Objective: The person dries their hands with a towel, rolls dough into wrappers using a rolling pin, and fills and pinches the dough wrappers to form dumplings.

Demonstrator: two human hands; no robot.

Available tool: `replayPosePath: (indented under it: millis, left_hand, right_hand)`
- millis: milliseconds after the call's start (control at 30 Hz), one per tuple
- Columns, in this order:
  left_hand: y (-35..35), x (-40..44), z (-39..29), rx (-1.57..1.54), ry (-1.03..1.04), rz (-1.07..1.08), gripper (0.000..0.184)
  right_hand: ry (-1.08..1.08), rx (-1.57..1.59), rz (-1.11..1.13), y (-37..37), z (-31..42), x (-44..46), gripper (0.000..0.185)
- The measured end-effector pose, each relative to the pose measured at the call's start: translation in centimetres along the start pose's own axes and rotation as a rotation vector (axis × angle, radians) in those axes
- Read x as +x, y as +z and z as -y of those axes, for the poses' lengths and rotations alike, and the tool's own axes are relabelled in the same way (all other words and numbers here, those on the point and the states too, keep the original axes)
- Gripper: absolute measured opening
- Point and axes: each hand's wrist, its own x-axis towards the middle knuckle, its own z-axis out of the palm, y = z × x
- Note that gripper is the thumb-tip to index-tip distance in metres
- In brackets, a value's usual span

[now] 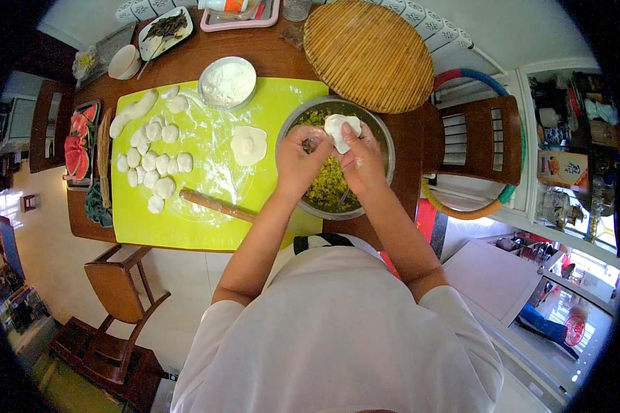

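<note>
A white dough wrapper [340, 129], folded over, is held up above a metal bowl [391, 155] of yellow-green chopped filling [329, 180]. My right hand [362, 160] grips the wrapper, its thumb pressed on the near face. My left hand [299, 162] is curled, with thumb and fingertips pinched at the wrapper's left edge. Whether filling lies inside the wrapper is hidden. To the left, a flat round wrapper [249, 145] lies on the lime-green mat [207, 230], near a wooden rolling pin [217, 205].
Several dough pieces [162, 163] and a dough roll [133, 113] lie on the mat's left side. A bowl of flour [228, 82] stands at its back edge. Behind the filling bowl is a round woven tray [368, 55]. A chair [479, 138] stands at the right.
</note>
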Motion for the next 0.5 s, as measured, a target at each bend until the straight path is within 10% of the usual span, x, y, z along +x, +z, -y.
replayPosePath:
  millis: [333, 500]
  left_hand:
    - [-0.6, -0.6, 0.1, 0.114, 0.006, -0.034, 0.016]
    - [-1.1, -1.8, -1.1, 0.628, -0.002, 0.278, 0.021]
  right_hand:
    - [-0.016, -0.074, -0.002, -0.1, 0.9, 1.6, 0.036]
    - [-0.272, -0.540, 0.025, -1.0, 3.6, 7.5, 0.034]
